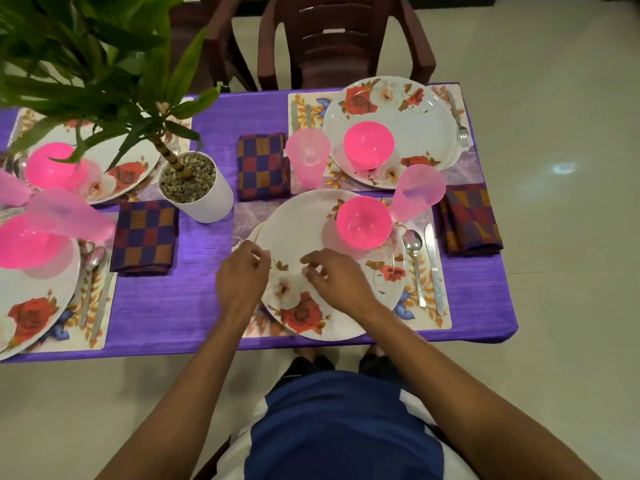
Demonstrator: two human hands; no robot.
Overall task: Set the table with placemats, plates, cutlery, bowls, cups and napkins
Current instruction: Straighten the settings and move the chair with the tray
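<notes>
A white plate with red roses (304,230) lies on a floral placemat (434,317) at the table's near edge. On its far right part stands a pink bowl (363,221). A pink cup (417,192) stands behind it. A spoon (415,261) and a knife (433,268) lie right of the plate, and a checked napkin (469,220) lies further right. My left hand (242,275) hangs over the plate's left rim, fingers loosely curled, holding nothing. My right hand (336,278) hovers over the plate's near middle, fingers relaxed and empty.
A far place setting has a plate (415,109), bowl (369,143), cup (307,155), fork (459,119) and napkin (263,164). Two more settings lie at the left. A potted plant (197,188) stands mid-table. A brown chair (346,39) faces the far side.
</notes>
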